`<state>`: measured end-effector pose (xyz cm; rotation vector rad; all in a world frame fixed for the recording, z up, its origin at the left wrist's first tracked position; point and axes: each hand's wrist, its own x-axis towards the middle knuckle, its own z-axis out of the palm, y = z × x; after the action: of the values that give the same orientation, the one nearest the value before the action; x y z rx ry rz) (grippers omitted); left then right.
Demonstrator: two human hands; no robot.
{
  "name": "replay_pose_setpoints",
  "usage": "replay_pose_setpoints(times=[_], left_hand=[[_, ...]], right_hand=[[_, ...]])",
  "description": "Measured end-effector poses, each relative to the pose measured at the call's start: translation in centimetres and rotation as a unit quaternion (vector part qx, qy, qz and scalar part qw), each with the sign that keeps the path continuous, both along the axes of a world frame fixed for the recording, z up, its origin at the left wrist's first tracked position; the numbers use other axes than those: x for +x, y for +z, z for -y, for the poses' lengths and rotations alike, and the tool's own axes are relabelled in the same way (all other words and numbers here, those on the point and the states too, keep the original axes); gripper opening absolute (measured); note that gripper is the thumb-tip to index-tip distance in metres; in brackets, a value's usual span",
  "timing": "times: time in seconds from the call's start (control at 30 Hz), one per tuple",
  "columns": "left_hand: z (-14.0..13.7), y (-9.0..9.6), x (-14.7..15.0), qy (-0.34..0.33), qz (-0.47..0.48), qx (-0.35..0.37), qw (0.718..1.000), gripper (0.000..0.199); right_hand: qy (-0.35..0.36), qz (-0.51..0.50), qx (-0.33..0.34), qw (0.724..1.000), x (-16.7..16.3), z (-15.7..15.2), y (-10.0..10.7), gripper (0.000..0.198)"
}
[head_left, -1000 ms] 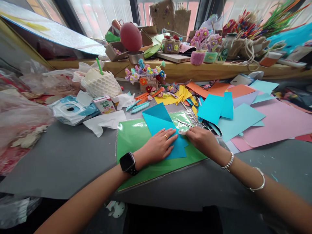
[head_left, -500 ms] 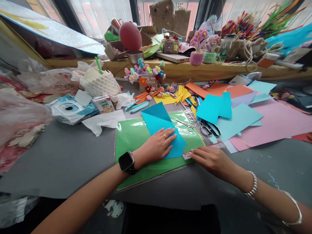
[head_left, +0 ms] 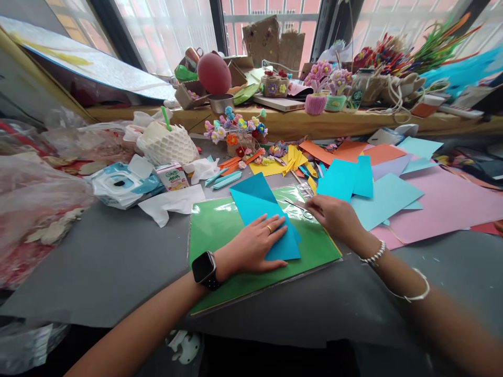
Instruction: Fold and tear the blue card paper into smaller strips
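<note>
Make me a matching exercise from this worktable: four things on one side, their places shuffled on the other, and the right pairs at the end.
Things
1. Left hand
2. Small scissors
3. Red ball
4. Green sheet

Places
A. Just above a metal cup near the window
B. Underneath the blue paper
C. Spread flat, mostly over the blue paper
D. Next to the right hand

Right pairs
1-C; 2-D; 3-A; 4-B
</note>
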<state>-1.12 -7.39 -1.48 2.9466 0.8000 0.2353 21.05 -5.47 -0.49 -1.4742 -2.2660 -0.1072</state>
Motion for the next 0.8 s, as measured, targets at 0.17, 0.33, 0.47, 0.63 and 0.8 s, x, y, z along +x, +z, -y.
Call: replay_pose_setpoints(times=[0.17, 0.33, 0.47, 0.63, 0.8], left_hand=[[0.4, 0.6, -0.1, -0.041, 0.038, 0.019, 0.998, 0.030], [0.3, 2.8, -0.6, 0.081, 0.204, 0.006, 0.976, 0.024], [-0.2, 5.3, -0.6, 0.193, 0.351, -0.093, 0.911, 0.023], [-1.7, 5.8, -0.6, 0.259, 0.438, -0.223, 0.831, 0.027], [-3.7, 3.8, -1.1, 0.252, 0.503, -0.396, 0.726, 0.028]], right_hand=[[-0.034, 0.021, -0.035, 0.999, -0.3, -2.2, -0.8, 0.020], [0.057, -0.140, -0.059, 0.987, -0.4, -1.4, 0.1, 0.028], [0.115, -0.297, -0.145, 0.937, -1.4, 0.0, 2.1, 0.031], [0.061, -0.350, -0.129, 0.926, -2.5, 0.5, 3.3, 0.020], [-0.023, -0.450, -0.103, 0.887, -2.3, -0.6, 1.7, 0.024]])
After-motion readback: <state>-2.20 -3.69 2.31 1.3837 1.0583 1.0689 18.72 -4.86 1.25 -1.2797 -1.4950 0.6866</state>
